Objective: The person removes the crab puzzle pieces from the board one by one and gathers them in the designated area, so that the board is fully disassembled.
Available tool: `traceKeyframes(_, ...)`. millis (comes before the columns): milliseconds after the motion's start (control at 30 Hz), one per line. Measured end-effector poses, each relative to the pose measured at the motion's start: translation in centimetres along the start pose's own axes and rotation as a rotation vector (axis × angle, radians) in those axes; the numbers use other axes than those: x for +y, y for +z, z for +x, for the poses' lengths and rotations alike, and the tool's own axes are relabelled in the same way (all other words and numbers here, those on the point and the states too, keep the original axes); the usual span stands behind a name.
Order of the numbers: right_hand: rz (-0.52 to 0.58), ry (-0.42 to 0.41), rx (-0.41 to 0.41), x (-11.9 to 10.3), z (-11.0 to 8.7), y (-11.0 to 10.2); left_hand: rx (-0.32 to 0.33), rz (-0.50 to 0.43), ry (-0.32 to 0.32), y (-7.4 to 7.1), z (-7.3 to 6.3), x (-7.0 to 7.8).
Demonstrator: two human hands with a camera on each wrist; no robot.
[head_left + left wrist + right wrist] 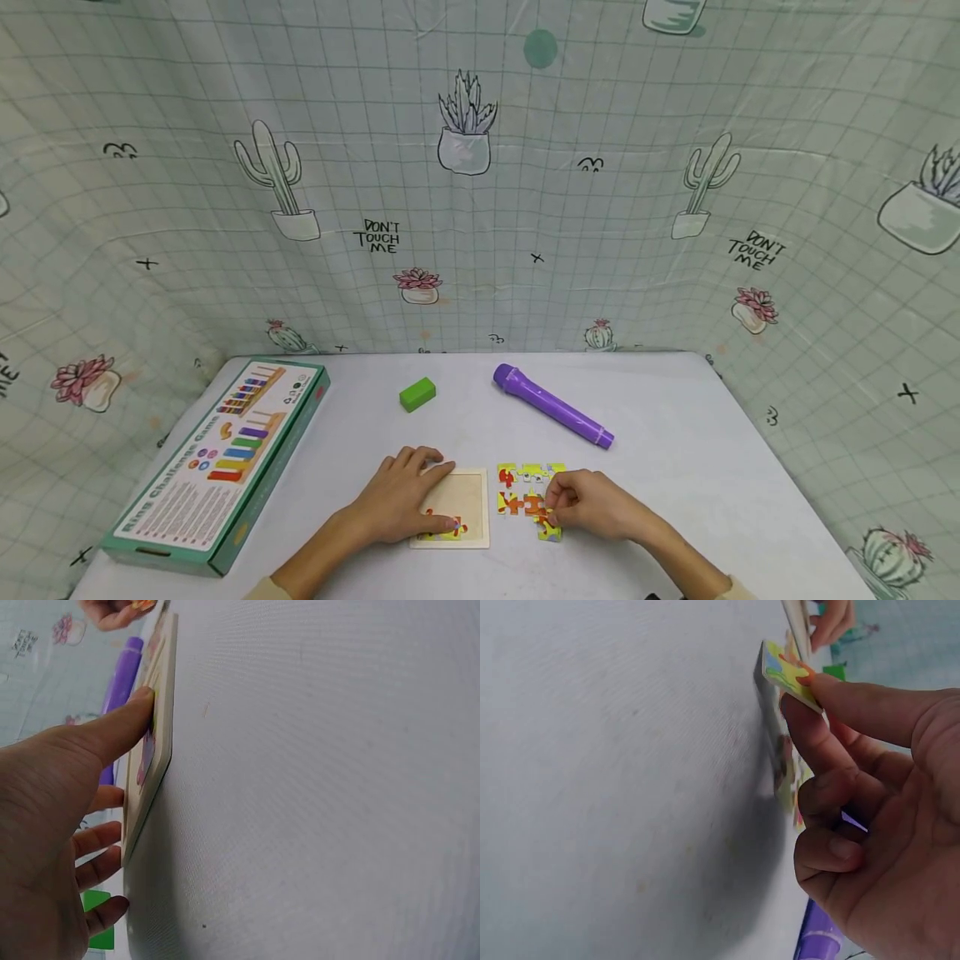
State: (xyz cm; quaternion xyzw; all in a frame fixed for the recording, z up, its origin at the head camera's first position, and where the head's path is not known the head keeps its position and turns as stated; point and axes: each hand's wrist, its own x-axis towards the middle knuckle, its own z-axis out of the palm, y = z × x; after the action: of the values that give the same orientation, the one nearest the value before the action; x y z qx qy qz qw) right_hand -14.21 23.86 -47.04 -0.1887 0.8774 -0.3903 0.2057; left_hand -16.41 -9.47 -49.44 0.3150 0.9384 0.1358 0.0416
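My left hand [401, 496] lies across the left side of a shallow wooden puzzle tray [480, 483]. The thumb [124, 727] presses on joined puzzle pieces [457, 527] inside the tray's near edge, while its loosely extended fingers [97, 838] sit at the tray's side. To the right, my right hand [596, 504] pinches a yellow corner puzzle piece [786, 673] between thumb and forefinger; its other fingers are curled. This piece is tilted up above the table, printed yellow, orange and blue. Loose puzzle pieces [510, 503] lie in rows between tray and right hand, partly hidden by that hand.
Behind the hands lie a green block [417, 394] and a purple microphone-shaped tube [555, 406]. A long Ring Challenge Game box [217, 458] takes up the table's left side. Patterned cloth [495, 208] hangs around the white table [690, 433].
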Motion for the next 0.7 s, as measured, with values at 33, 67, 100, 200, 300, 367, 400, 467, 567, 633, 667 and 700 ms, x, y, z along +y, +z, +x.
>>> traceKeyframes(33,-0.004,0.004,-0.007,0.2,-0.1,-0.1,-0.002,-0.004,-0.001,0.0,0.0,0.0)
traceKeyframes(67,-0.003,0.008,-0.013,0.3,-0.3,-0.2,-0.004,-0.010,-0.002,-0.1,0.0,0.0)
traceKeyframes(100,-0.006,0.010,-0.018,0.5,-0.4,-0.3,-0.007,-0.014,-0.003,-0.1,0.0,0.0)
traceKeyframes(200,-0.018,0.016,-0.018,0.7,-0.7,-0.5,-0.010,-0.026,-0.005,-0.1,0.0,0.0)
traceKeyframes(300,-0.033,0.024,-0.018,0.8,-0.8,-0.6,-0.009,-0.024,-0.002,-0.1,0.0,0.0)
traceKeyframes(367,-0.048,0.030,-0.020,0.8,-0.8,-0.7,-0.007,-0.021,-0.001,0.0,0.0,-0.1)
traceKeyframes(400,-0.054,0.033,-0.021,0.8,-0.8,-0.8,-0.007,-0.019,-0.002,0.0,0.0,-0.1)
traceKeyframes(467,-0.064,0.037,-0.020,0.8,-0.8,-0.9,-0.007,-0.017,-0.004,0.0,0.0,-0.1)
traceKeyframes(567,-0.082,0.037,-0.017,0.9,-0.9,-1.1,-0.012,-0.018,-0.005,0.0,0.0,-0.2)
traceKeyframes(633,-0.094,0.035,-0.016,1.0,-1.0,-1.2,-0.016,-0.020,-0.005,0.0,0.0,-0.2)
traceKeyframes(667,-0.097,0.033,-0.016,1.0,-1.0,-1.2,-0.017,-0.021,-0.006,0.0,0.0,-0.2)
traceKeyframes(700,-0.100,0.031,-0.018,1.0,-1.1,-1.3,-0.018,-0.020,-0.007,0.0,0.0,-0.2)
